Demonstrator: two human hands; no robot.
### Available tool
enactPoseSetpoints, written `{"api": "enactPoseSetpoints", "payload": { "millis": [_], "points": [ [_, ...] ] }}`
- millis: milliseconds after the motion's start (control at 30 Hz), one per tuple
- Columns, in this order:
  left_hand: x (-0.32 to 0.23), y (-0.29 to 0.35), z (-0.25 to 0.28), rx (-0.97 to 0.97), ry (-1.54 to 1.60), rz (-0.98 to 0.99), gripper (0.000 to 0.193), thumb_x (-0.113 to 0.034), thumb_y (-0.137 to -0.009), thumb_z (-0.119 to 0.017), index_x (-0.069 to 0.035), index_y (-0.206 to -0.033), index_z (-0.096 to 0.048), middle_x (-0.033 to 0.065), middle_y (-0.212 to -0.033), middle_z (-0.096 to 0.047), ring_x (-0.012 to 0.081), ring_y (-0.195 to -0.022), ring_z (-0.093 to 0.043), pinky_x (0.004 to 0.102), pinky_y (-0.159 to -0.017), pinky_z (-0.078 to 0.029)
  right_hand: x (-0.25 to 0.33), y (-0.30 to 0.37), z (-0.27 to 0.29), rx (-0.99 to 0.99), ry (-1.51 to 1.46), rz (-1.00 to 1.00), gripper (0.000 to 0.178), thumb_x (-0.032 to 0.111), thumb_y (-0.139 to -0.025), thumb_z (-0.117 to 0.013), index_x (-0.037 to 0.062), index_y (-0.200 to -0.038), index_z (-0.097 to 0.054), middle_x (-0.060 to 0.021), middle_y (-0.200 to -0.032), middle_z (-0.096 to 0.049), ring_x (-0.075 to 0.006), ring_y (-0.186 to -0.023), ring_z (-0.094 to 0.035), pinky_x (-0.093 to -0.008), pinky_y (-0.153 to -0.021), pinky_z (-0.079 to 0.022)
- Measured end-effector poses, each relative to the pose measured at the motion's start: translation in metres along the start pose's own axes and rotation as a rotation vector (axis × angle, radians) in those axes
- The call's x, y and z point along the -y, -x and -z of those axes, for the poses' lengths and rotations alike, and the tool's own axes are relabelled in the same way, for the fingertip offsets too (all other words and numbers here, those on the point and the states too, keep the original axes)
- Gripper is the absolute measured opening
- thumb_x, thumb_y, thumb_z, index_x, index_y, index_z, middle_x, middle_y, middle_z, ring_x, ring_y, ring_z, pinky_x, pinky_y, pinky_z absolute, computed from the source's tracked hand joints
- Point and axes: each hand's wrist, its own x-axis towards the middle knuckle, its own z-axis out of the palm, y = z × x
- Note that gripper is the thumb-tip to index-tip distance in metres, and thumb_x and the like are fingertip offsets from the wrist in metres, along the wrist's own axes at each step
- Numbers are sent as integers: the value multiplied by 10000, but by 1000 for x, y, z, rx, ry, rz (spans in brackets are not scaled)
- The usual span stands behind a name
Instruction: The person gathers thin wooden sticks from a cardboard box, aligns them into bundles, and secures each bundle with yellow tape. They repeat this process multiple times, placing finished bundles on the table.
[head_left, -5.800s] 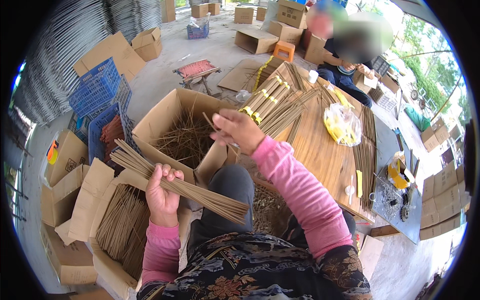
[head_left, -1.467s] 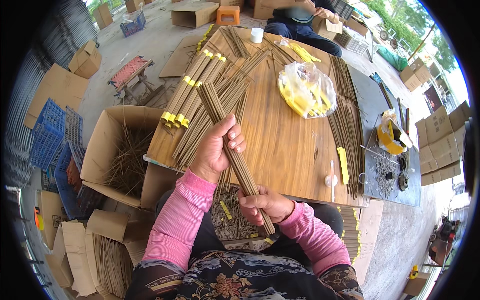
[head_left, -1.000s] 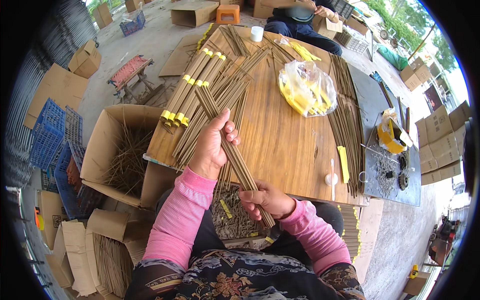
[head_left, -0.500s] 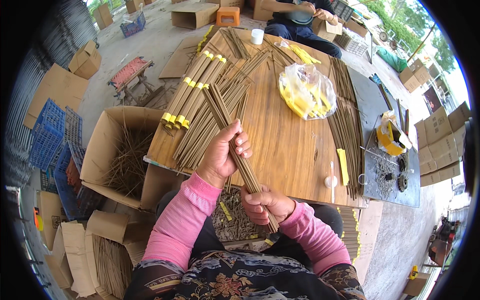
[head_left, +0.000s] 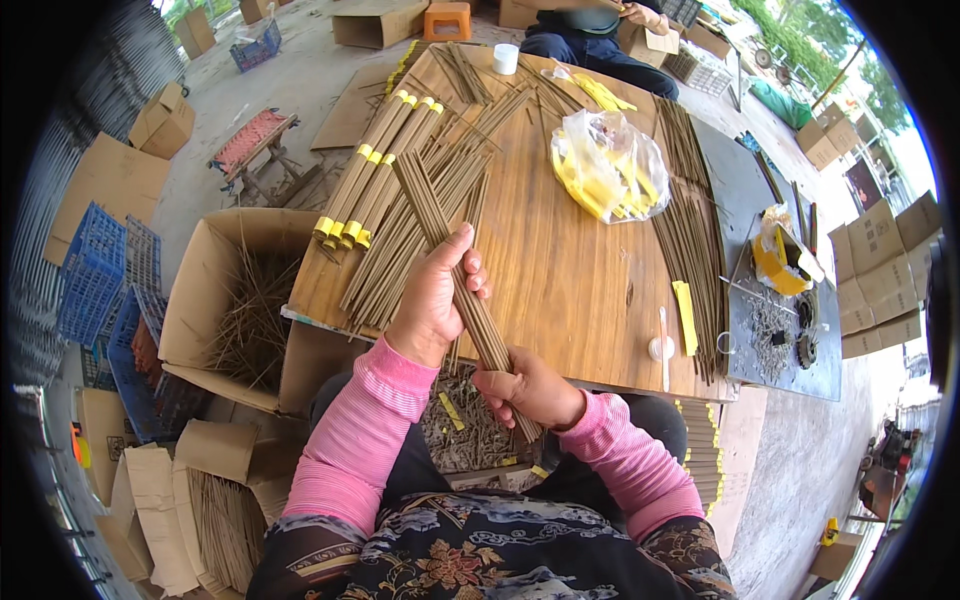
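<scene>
**Packaging and labels in view**

Open brown cardboard box (head_left: 215, 300) stands at the table's left edge, loose sticks inside. Clear plastic bag (head_left: 608, 165) of yellow strips lies on the tabletop. Yellow paper bands (head_left: 340, 232) wrap the ends of bundled sticks on the table. Flattened cartons (head_left: 150, 500) lie lower left. Blue plastic crates (head_left: 100, 270) stand far left. Stacked brown boxes (head_left: 885, 290) stand at right.

Matt wooden table (head_left: 570, 270), seemingly bamboo sticks (head_left: 440, 220), glossy plastic bag (head_left: 610, 165)

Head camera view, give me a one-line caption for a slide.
Both hands, left hand and right hand, grip a bundle of thin brown sticks over a wooden table.
</scene>
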Motion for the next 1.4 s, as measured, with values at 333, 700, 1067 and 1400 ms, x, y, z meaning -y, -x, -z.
{"api": "enactPoseSetpoints", "payload": {
  "millis": [333,700,1067,1400],
  "points": [
    [-5,0,-1,185,183,96,207,-246,-859,-549,-113,-738,-447,-34,-556,-378,65,-458,-375,206,-426,-341,4,3,6,290,-528,-157,95,115,-842,-531,49,-813,-470,-3,-537,-452,-83,-400,-426,-224,-344,-361],
    [-3,5,-8,-151,-164,-95,197,-221,-804,-626,-107,-721,-488,-11,-564,-468,103,-446,-446,255,-440,-399,-11,-7,-6,-338,604,232,220,179,-828,-567,-1,-834,-441,0,-501,-453,-85,-413,-467,-244,-367,-364],
    [3,10,0,145,110,143,253,-287,-814,-611,-118,-685,-473,-16,-576,-461,95,-480,-426,235,-489,-373,8,0,2,51,4,-26,178,167,-851,-529,26,-757,-473,-38,-514,-479,-123,-372,-437,-248,-351,-360],
    [-4,10,-6,196,42,114,201,-252,-844,-574,-136,-720,-467,-34,-550,-408,71,-447,-399,222,-432,-371,1,-2,-1,152,-142,-42,167,160,-844,-552,28,-780,-472,-14,-529,-477,-105,-403,-470,-243,-377,-390]
  ]
}}
